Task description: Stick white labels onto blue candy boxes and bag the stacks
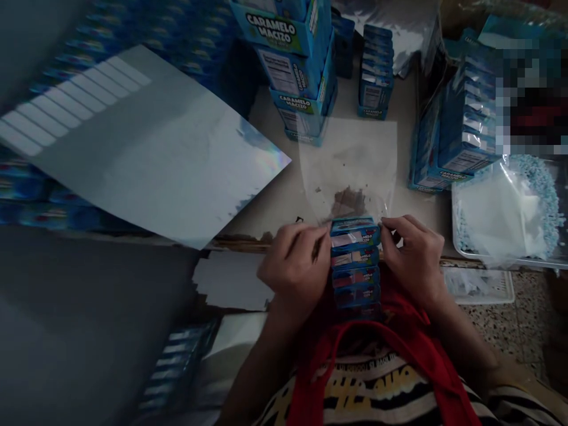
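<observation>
A clear plastic bag (355, 154) lies flat over the table's front part, its near edge stretched between my two hands. My left hand (296, 260) is closed, its fingertips pinching the bag's left corner. At the right corner, my right hand (413, 251) pinches the same bag between thumb and forefinger. Between the hands, against the red apron (317, 349), stands a row of small blue boxes (355, 260) marked "Caramelo Macizo". The far end of this row meets the bag's near edge; whether it is inside the bag I cannot tell.
Stacked blue display boxes (295, 71) rise behind the bag, with more boxes (465, 118) at the right. A large shiny sheet (155, 148) covers packed boxes at left. A clear tray (457, 236) holds light-blue pieces. Below it is a white basket (508, 287).
</observation>
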`<state>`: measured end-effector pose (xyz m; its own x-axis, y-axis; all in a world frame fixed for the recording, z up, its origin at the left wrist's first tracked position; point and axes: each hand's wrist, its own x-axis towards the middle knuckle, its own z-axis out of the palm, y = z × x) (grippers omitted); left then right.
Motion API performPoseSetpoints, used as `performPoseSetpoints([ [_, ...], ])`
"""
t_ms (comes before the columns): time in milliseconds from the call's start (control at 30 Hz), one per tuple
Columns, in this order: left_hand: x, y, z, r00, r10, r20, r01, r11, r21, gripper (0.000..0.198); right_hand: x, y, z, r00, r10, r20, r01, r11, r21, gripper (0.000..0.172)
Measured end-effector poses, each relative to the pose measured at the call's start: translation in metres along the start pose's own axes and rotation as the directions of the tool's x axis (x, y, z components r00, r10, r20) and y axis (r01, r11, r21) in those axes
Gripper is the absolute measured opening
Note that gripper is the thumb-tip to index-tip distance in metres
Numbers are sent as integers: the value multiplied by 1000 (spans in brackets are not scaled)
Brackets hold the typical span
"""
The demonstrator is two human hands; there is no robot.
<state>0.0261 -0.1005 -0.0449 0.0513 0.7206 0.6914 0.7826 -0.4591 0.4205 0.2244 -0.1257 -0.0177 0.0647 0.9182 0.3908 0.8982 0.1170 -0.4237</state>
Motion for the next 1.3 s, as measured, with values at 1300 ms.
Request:
performPoseSetpoints([
  [1300,-136,0,-36,819,381,429,-211,896,-392,26,-147,71,-29,794,-578,188,520,806,283,33],
])
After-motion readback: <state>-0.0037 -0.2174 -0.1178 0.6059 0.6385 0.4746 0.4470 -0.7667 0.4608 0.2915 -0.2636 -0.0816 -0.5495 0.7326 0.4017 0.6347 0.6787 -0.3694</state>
